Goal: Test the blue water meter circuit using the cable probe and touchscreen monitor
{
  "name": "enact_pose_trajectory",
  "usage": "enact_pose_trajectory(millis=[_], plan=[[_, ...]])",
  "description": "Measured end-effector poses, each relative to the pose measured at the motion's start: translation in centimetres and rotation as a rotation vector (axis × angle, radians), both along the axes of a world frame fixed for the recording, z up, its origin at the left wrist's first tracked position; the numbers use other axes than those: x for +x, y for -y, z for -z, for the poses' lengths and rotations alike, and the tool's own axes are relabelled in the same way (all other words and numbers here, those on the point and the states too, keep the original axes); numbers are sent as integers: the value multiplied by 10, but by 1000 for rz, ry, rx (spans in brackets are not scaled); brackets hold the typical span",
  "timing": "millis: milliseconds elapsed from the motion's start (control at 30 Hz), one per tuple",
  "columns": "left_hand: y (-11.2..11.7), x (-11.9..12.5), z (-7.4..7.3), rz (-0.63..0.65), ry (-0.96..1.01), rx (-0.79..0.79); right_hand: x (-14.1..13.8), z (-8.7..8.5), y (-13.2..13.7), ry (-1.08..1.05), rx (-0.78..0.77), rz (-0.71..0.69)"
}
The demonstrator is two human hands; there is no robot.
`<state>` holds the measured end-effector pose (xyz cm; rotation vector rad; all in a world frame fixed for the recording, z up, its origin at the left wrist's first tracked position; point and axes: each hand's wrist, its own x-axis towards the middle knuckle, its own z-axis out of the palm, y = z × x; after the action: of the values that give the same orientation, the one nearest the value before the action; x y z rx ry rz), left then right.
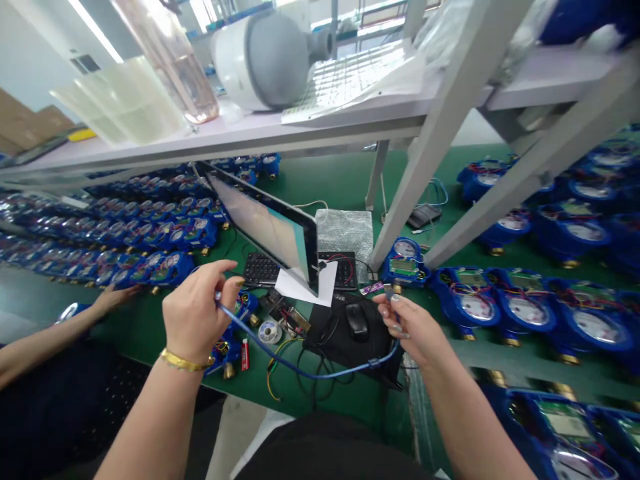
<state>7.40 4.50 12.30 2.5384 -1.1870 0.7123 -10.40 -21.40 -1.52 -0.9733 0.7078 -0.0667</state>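
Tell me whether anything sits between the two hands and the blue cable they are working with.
Nothing does. The left hand pinches one end of the blue cable and the right hand holds the plug end, near the purple board; the cable sags freely between them.

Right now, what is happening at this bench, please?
A person sits at a green table and holds a blue cable between both hands. The left hand pinches one end, and the right hand holds the other end, near a small purple board. The cable hangs slack between them, above a mouse and loose wires. Rows of blue meters cover the table. Another person's hand rests on the left.
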Motion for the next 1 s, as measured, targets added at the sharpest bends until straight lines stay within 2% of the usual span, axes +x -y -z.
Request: enact_pose_trajectory(millis=[167, 367, 500, 633, 800, 900, 1000], plan=[[27, 8, -7, 57, 7, 36, 14, 11, -5, 52, 15, -27], [70, 21, -14, 88, 18, -49, 38, 29, 10, 77, -20, 34], [106, 29, -9, 231, 93, -64, 59, 37, 25, 94, -82, 2], [136, 39, 4, 367, 9, 23, 80, 49, 34, 129, -178, -72], [144, 53, 19, 377, 5, 123, 108, 73, 35, 138, -343, -171], [140, 54, 18, 367, 28, 130, 124, 82, 34, 99, -474, -261], [134, 52, 14, 358, -14, 142, 136, 82, 35, 53, -636, -366]])
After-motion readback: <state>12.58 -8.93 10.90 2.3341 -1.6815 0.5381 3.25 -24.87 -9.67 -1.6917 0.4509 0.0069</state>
